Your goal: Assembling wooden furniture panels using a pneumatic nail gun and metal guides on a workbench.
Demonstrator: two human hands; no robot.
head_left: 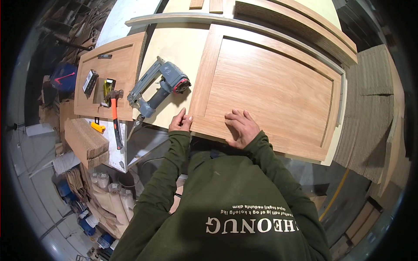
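Head view: a wood-grained framed panel [270,89] lies flat on the cream tabletop [176,43], straight in front of the person, its near edge close to the body.
Right hand: the right hand [244,128] rests on the panel near its near edge, fingers half bent and slightly parted, clasping nothing.
Left hand: the left hand [180,122] is at the panel's near left corner, fingers loosely curled and thumb beside them; whether it pinches the edge I cannot tell.
Nail gun: a grey nail gun [161,87] lies on its side just left of the panel, close beyond the left hand, taking up the tabletop there.
Far side: a long thin strip [174,18] runs along the panel's far edge, with long wooden boards [300,26] behind it, bounding that side.
Smaller panel: further left lies a smaller framed panel [130,45], carrying a dark small box [90,82] and a yellow-and-black packet [108,89].
Hammer: a hammer [115,115] with an orange and black handle has its head on the smaller panel; a yellow cutter [97,127] lies near its handle.
Outer left: a stack of brown blocks [87,141].
Outer right: tall stacks of cardboard [374,74].
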